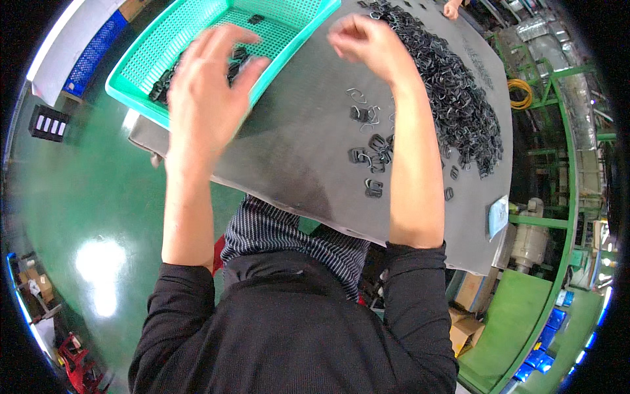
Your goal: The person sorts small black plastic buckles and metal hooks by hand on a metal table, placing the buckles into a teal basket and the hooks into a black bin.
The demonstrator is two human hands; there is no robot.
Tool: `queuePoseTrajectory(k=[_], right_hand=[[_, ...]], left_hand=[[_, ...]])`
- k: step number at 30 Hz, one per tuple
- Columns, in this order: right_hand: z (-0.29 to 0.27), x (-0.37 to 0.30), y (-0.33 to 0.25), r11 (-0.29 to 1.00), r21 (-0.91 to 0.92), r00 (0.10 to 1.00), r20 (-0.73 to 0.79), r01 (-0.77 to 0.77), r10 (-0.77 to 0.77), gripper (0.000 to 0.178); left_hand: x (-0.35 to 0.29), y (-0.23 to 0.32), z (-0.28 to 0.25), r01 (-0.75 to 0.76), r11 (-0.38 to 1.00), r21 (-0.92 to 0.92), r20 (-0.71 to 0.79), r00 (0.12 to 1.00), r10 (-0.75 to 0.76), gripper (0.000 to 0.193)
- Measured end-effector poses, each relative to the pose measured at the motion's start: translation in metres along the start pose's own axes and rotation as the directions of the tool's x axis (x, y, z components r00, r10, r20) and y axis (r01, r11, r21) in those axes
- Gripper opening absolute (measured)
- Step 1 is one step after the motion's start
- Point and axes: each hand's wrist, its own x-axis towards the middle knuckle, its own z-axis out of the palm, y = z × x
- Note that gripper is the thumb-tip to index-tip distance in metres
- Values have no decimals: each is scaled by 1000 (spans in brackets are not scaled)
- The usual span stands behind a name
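Black top (295,328) fills the bottom of the view, with striped cloth (262,230) over the lap just beyond it. Bare forearms reach out from its sleeves. The left hand (210,98), blurred, is open over the near end of a basket, fingers spread and thumb held apart. The right hand (364,43) is raised above the table, its fingers curled inward; it is blurred, and I cannot tell whether it grips anything.

Small black buckles (453,85) lie in a big heap on the right side of the table, beyond the right forearm. They are dark loops with a slight shine, tangled over one another. A few loose ones lie between the hands and the table's near edge, beside some pale wire rings (356,96). More sit in the green mesh basket (147,59), partly behind the left hand, and one lies apart at its far end.

The table (308,131) has a dull grey top with darker patches. A pale blue packet (498,217) rests at its right edge. Another person's hand (451,9) shows past the heap. Around it are a glossy green floor (131,197), a blue crate (95,56), a green metal frame (569,151) and a coiled yellow hose (520,94).
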Motion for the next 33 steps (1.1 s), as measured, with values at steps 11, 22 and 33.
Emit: queuePoseTrajectory(k=[11, 22, 33], right_hand=[[2, -104, 96, 801, -341, 846, 29, -492, 532, 26], [-45, -172, 137, 578, -382, 680, -235, -721, 695, 46], [-42, -164, 116, 754, 292, 783, -29, -588, 621, 20]], left_hand=[[-95, 51, 145, 108, 949, -296, 604, 791, 98, 24], [-74, 82, 211, 90, 972, -215, 693, 715, 87, 24], [-64, 16, 175, 60, 996, -70, 596, 803, -7, 28]])
